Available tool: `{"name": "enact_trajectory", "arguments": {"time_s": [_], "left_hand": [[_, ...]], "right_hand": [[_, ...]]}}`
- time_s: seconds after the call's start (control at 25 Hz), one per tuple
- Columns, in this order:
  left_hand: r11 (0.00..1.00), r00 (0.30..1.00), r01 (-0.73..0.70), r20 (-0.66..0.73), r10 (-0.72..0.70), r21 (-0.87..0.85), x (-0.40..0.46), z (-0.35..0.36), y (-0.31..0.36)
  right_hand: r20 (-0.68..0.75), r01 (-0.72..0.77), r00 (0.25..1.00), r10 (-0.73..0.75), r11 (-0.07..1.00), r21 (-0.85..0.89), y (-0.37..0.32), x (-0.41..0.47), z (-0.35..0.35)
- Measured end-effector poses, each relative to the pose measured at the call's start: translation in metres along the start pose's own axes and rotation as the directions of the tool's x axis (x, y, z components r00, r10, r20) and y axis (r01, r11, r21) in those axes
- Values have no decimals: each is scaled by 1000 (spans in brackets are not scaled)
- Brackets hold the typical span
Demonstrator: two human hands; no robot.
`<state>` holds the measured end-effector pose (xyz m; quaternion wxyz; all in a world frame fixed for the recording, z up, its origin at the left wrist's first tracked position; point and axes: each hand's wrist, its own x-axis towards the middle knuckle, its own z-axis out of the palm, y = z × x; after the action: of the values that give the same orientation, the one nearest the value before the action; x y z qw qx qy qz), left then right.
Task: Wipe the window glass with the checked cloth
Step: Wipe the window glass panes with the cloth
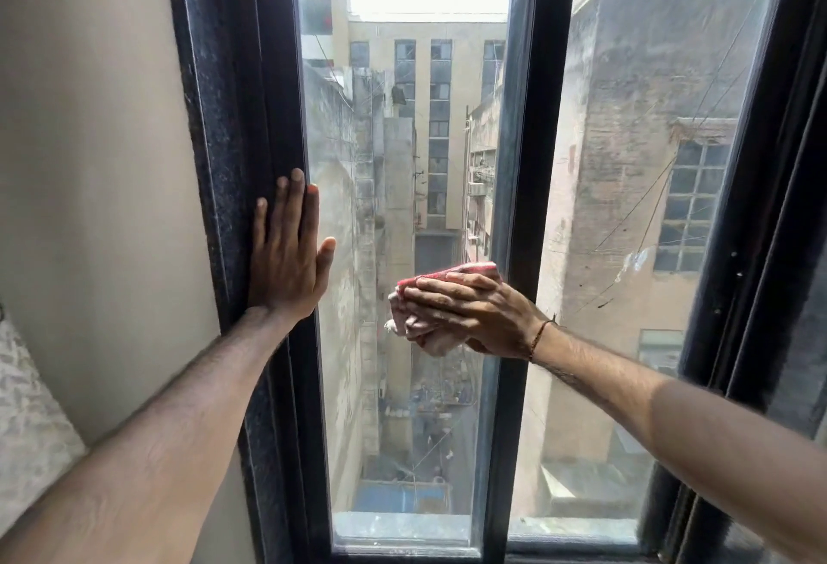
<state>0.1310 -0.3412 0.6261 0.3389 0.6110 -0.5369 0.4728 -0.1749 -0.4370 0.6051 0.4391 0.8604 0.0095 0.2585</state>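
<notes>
The window glass (402,138) is a tall narrow pane in a dark frame, hazy with dust and smears. My right hand (470,310) presses a bunched red and white checked cloth (452,271) flat against the pane at mid height, near its right side. Most of the cloth is hidden under the fingers and palm. My left hand (286,250) lies flat and open on the dark left frame (250,115), with its fingertips and thumb reaching onto the edge of the glass.
A dark vertical mullion (537,160) separates this pane from a second pane (649,183) to the right. A pale wall (89,138) stands on the left. Buildings and an alley far below show through the glass.
</notes>
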Motion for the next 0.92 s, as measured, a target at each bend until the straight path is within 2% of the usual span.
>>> {"name": "enact_trajectory", "arguments": {"time_s": [0.04,0.12,0.2,0.24,0.28,0.32,0.36,0.4,0.44,0.48,0.52,0.56,0.6,0.68,0.72,0.8,0.84,0.92], "left_hand": [[1000,1000,12,16,-11,-23,0,-1,0],[999,999,9,35,-8,-32,2,-3,1],[999,998,12,60,-10,-30,1,-5,-2],[1000,998,25,60,-24,-4,0,-6,-1],[999,998,48,39,-49,26,1,-6,6],[996,997,77,6,-77,42,4,-7,18],[994,994,97,-48,-95,44,7,-7,32],[996,991,83,-105,-80,29,14,-7,53],[999,989,35,-146,-34,7,24,-6,77],[999,988,-34,-154,31,-12,36,-6,103],[994,984,-110,-145,105,-23,49,-6,129],[982,974,-184,-143,178,-36,62,-5,155],[967,959,-247,-155,236,-56,75,-5,181],[937,932,-329,-203,301,-119,98,-3,227],[927,924,-347,-219,312,-141,107,-1,244],[926,926,-343,-226,304,-159,117,7,266],[937,935,-314,-224,276,-155,118,12,272],[961,948,-244,-240,207,-133,115,25,278]], "right_hand": [[-32,-44,998,46,997,56,6,-4,-5],[-96,-222,967,236,965,138,-1,-4,-20],[-182,-436,850,495,853,288,-21,-2,-35],[-210,-520,746,631,750,409,-30,-4,-44],[-215,-578,606,766,609,543,-36,-10,-54],[-182,-594,426,886,426,683,-39,-21,-64],[-83,-530,223,971,192,826,-37,-33,-71],[75,-365,19,997,-63,929,-33,-46,-78],[261,-162,-162,952,-286,944,-26,-59,-83],[420,-9,-294,858,-442,897,-18,-75,-87],[518,50,-364,774,-539,841,-11,-90,-89],[577,56,-388,719,-606,793,-6,-101,-91],[609,34,-377,697,-647,762,-3,-109,-91],[606,-70,-276,746,-644,762,2,-115,-88],[562,-171,-189,805,-591,788,4,-113,-85],[385,-481,-13,923,-343,807,6,-111,-78],[273,-631,2,962,-210,747,10,-113,-71],[-1,-774,-62,998,-48,631,23,-124,-51]]}}
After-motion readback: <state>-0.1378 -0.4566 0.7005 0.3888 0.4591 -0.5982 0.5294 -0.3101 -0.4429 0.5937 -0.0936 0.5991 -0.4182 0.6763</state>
